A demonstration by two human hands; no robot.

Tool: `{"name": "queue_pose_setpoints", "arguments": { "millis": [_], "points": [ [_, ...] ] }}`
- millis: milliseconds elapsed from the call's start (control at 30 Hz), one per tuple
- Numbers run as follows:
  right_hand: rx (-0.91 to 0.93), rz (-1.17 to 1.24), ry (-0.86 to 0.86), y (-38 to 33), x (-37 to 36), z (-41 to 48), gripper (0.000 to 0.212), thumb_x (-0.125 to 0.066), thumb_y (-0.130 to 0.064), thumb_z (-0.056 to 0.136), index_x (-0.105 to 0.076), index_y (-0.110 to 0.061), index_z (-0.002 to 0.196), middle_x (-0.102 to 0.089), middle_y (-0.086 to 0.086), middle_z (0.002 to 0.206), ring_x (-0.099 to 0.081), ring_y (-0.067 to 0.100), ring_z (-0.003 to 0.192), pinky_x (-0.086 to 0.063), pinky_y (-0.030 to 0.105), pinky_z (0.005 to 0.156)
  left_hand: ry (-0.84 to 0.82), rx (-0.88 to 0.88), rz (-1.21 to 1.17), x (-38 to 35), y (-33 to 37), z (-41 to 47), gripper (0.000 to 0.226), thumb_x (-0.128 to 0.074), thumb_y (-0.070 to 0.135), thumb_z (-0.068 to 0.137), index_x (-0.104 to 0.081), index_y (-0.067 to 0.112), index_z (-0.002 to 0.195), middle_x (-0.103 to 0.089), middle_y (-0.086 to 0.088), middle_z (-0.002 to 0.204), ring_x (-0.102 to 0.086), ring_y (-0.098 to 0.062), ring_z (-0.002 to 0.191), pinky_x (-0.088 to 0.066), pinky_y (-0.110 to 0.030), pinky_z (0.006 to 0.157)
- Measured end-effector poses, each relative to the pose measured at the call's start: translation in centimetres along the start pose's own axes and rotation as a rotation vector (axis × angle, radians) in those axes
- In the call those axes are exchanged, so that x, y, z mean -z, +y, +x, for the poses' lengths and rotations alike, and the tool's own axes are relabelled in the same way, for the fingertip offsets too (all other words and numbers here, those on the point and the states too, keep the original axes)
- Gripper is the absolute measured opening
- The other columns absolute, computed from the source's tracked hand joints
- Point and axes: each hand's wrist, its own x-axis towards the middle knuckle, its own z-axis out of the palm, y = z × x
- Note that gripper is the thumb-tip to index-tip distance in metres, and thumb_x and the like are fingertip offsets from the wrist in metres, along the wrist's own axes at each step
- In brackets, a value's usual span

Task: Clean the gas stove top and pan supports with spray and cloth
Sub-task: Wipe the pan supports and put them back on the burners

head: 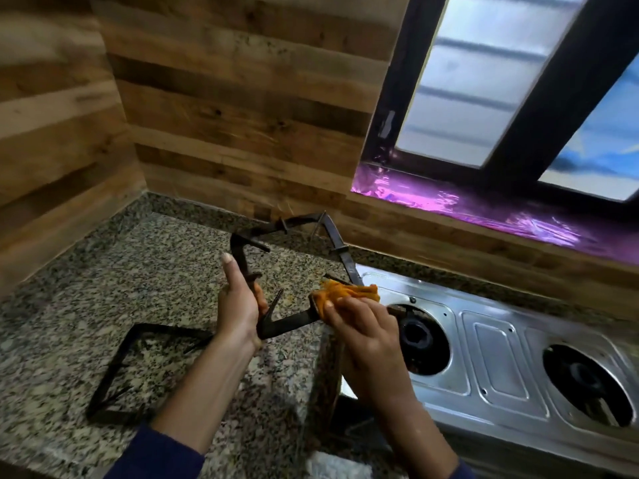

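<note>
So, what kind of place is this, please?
Most likely a home kitchen: a steel gas stove with two burners sits beside a granite counter, and the left hand holds a black pan support while the right hand holds an orange cloth against it.

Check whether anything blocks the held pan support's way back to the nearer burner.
Nothing visible does. The left hand grips the pan support just left of the stove, the right hand presses the orange cloth on it, and the nearer burner lies bare. The second pan support lies on the counter farther left.
</note>
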Motion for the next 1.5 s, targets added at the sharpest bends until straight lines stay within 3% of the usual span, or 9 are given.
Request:
{"name": "queue_pose_setpoints", "arguments": {
  "millis": [300,500,633,733,867,1067,1200,1333,1500],
  "points": [
    [-0.42,0.287,0.27,6.7,6.9,-0.3,0.049,-0.065,0.012,0.077,-0.071,-0.012,0.119,-0.063,0.005,0.113,-0.061,0.023,0.105,-0.049,0.031,0.089,-0.113,-0.093,0.063,-2.1,-0.3,-1.7,0.074,-0.022,0.089,0.074,-0.042,0.02,0.056,-0.039,0.004,0.046,-0.034,-0.015,0.039,-0.029,-0.026,0.046],
    [-0.368,0.209,-0.002,6.7,6.8,1.2,0.042,-0.069,0.005,0.076,-0.074,-0.013,0.113,-0.068,0.0,0.105,-0.061,0.017,0.099,-0.051,0.027,0.083,-0.221,-0.279,0.077,-5.4,-1.0,-4.2,0.071,-0.025,0.078,0.086,-0.047,0.017,0.059,-0.043,0.002,0.044,-0.039,-0.015,0.038,-0.033,-0.026,0.048],
    [-0.598,0.454,-0.182,7.9,8.0,-1.0,0.018,-0.066,-0.014,0.085,-0.078,-0.024,0.095,-0.07,-0.008,0.081,-0.065,0.008,0.075,-0.047,0.016,0.063,-0.173,-0.35,0.127,-5.8,-1.4,-3.9,0.071,-0.025,0.077,0.086,-0.05,0.014,0.064,-0.045,0.001,0.046,-0.041,-0.015,0.039,-0.035,-0.027,0.048],
    [-0.906,0.707,0.098,9.0,9.2,-1.1,0.019,-0.07,-0.005,0.087,-0.077,-0.022,0.09,-0.075,-0.004,0.081,-0.07,0.01,0.074,-0.055,0.021,0.061,-0.18,-0.316,0.119,-6.1,-1.7,-4.0,0.07,-0.025,0.075,0.088,-0.049,0.014,0.064,-0.043,0.001,0.045,-0.039,-0.014,0.038,-0.034,-0.025,0.046],
    [-0.839,0.483,0.316,9.8,9.5,2.2,0.029,-0.068,-0.008,0.087,-0.073,-0.017,0.114,-0.068,-0.005,0.104,-0.067,0.013,0.095,-0.054,0.03,0.082,-0.236,-0.363,0.182,-7.2,-2.0,-5.3,0.068,-0.025,0.067,0.094,-0.051,0.011,0.065,-0.045,-0.001,0.045,-0.041,-0.012,0.035,-0.035,-0.023,0.045],
    [-0.762,0.0,0.112,7.2,7.1,3.7,0.023,-0.053,0.0,0.083,-0.066,-0.007,0.101,-0.063,0.009,0.093,-0.055,0.029,0.089,-0.032,0.029,0.071,-0.335,-0.499,0.232,-8.7,-2.4,-7.7,0.068,-0.026,0.065,0.086,-0.048,0.009,0.054,-0.044,0.0,0.037,-0.042,-0.013,0.032,-0.035,-0.02,0.037],
    [-0.768,0.159,0.027,6.5,8.0,1.9,0.037,-0.058,0.001,0.078,-0.074,-0.017,0.106,-0.073,0.0,0.093,-0.063,0.02,0.089,-0.051,0.032,0.075,-0.321,-0.526,0.258,-8.0,-2.6,-7.0,0.07,-0.027,0.066,0.086,-0.049,0.008,0.055,-0.045,-0.003,0.04,-0.043,-0.016,0.034,-0.035,-0.023,0.043],
    [-1.06,0.664,0.418,7.6,10.7,2.8,0.028,-0.063,-0.006,0.087,-0.075,-0.029,0.097,-0.075,-0.01,0.092,-0.069,0.01,0.089,-0.056,0.036,0.082,-0.346,-0.522,0.245,-8.1,-2.6,-7.4,0.067,-0.027,0.065,0.086,-0.047,0.007,0.058,-0.044,-0.002,0.039,-0.041,-0.013,0.032,-0.035,-0.021,0.038],
    [-0.789,0.435,0.478,7.3,10.8,5.4,0.038,-0.061,-0.012,0.088,-0.068,-0.023,0.123,-0.071,-0.005,0.112,-0.065,0.024,0.102,-0.054,0.049,0.09,-0.445,-0.558,0.253,-9.1,-2.2,-8.6,0.066,-0.028,0.061,0.086,-0.049,0.004,0.059,-0.044,-0.002,0.04,-0.042,-0.012,0.032,-0.035,-0.017,0.036]
  ]
}}
